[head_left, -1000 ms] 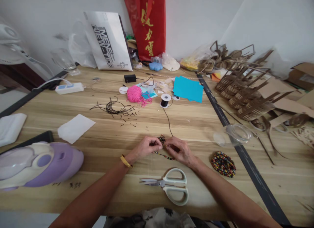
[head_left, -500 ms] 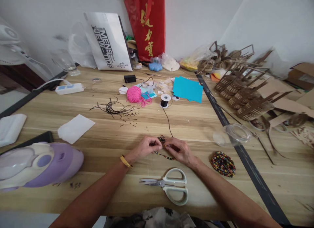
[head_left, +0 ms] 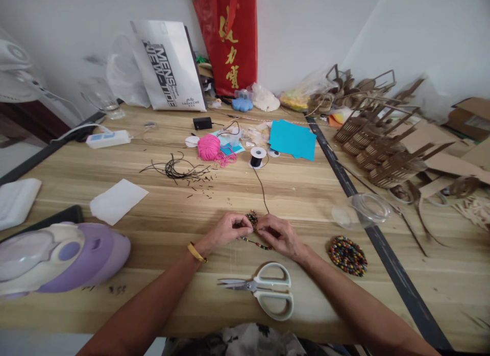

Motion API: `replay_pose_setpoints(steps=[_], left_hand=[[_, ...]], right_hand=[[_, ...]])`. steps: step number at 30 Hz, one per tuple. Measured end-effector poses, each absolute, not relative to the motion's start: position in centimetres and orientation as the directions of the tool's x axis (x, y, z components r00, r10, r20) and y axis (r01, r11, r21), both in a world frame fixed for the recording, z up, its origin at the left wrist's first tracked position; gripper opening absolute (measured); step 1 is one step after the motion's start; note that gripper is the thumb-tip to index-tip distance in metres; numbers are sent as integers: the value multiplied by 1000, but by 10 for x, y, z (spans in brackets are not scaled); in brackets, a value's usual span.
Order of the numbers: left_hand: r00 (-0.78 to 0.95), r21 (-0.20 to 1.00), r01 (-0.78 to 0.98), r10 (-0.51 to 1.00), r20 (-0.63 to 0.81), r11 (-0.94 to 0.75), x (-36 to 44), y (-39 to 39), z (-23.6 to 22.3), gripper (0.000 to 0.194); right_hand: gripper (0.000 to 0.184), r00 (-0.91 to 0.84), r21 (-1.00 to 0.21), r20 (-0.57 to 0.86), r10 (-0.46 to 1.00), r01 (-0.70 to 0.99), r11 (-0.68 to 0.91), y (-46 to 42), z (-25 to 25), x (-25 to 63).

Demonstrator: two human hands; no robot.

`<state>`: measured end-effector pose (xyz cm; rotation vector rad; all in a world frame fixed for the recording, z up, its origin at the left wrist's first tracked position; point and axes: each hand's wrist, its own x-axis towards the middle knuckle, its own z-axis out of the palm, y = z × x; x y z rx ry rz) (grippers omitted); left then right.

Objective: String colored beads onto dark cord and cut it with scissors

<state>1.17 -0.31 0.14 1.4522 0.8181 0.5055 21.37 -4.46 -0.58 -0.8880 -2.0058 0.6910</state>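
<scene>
Hardly anything moves since the earlier frame: our left hand (head_left: 227, 228) and right hand (head_left: 281, 236) keep their places above the counter (head_left: 184, 208), and only the whole view drifts a touch. Our left grip is pinched, thumb against fingertips; our right grip is drawn together facing it, the two sets of tips nearly meeting. What sits between them is too small for us to tell. Just below our fingers lies the beaded cord (head_left: 254, 242), sagging from beneath the left hand toward the right. Past our fingertips we see a little heap of loose beads (head_left: 251, 217). From the spool (head_left: 258, 152) farther back, a black cord (head_left: 262, 186) runs to our right hand. Nearer us rest the scissors (head_left: 250, 285), blades pointing left and parted; right of our right forearm lies a coil of beads (head_left: 346, 256). We wear a yellow bracelet (head_left: 196, 252) on the left wrist.
</scene>
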Motion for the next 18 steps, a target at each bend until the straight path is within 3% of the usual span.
replay_pose_setpoints(steps=[18], left_hand=[[662,984,167,733,-156,59,11,-3,-2,19]], right_hand=[[8,-413,-734,476,777,300,609,-45,-6,213]])
